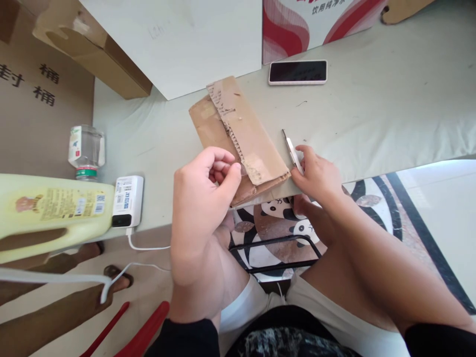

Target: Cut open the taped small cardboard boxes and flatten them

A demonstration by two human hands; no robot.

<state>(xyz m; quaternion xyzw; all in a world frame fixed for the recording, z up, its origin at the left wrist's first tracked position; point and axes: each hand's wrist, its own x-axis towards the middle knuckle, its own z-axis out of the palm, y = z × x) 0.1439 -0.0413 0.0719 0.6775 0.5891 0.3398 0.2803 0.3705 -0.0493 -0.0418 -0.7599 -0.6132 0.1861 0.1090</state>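
Observation:
A flattened piece of brown cardboard packaging with a torn, corrugated edge lies on the table before me. Over its near left part, my left hand has its fingers curled and thumb and forefinger drawn together in a pinch. Whatever may be between those fingertips is too small to make out. My right hand, just right of the cardboard, grips a slim silver utility knife whose thin dark tip points away from me. The knife and cardboard are apart.
A phone lies beyond the cardboard, near white boxes. At left are a clear bottle, a yellow jug and a white power bank with a cable. A person's legs show lower left.

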